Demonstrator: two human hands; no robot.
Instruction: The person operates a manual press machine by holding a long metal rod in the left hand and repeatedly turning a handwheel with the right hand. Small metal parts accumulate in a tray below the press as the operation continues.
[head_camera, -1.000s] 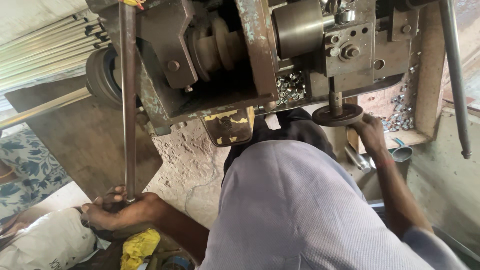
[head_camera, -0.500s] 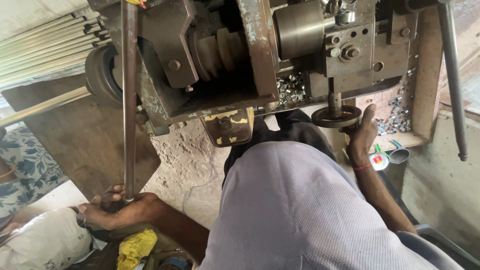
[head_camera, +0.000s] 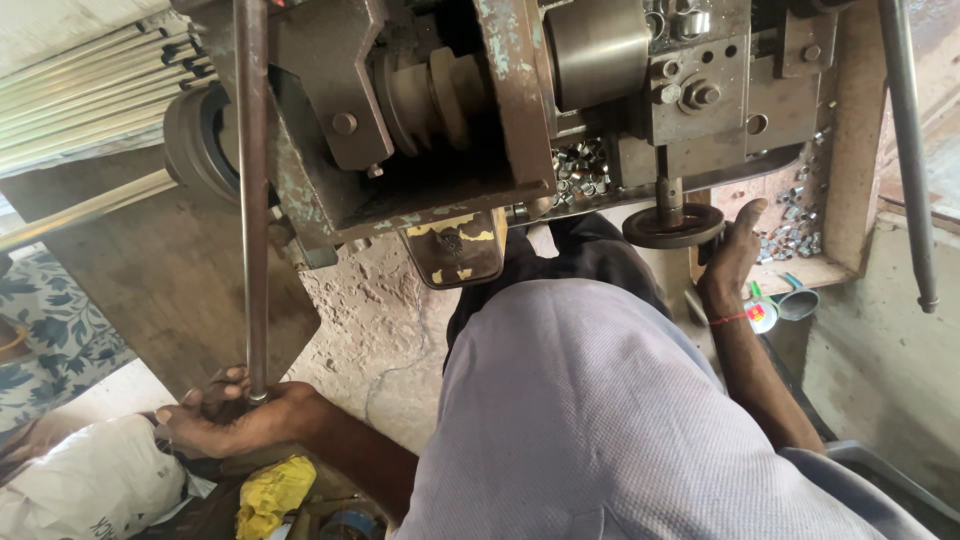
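Observation:
My left hand (head_camera: 235, 417) is closed around the lower end of a long dark metal lever rod (head_camera: 251, 190) that rises to the top of a worn metal machine (head_camera: 430, 130). My right hand (head_camera: 733, 255) rests against the rim of a small round handwheel (head_camera: 672, 226) under the machine's right side, fingers curled on it. A red thread circles that wrist. My light shirt fills the lower middle of the view.
A heap of small metal nuts (head_camera: 578, 168) lies in the machine's tray. Steel tubes (head_camera: 80, 80) are stacked upper left. A second long rod (head_camera: 905, 150) hangs at right. A white sack (head_camera: 90, 485) and yellow cloth (head_camera: 272, 492) lie by my left hand.
My right hand has shifted from beside the handwheel up onto its rim. My left hand stays on the lever rod, which has barely moved.

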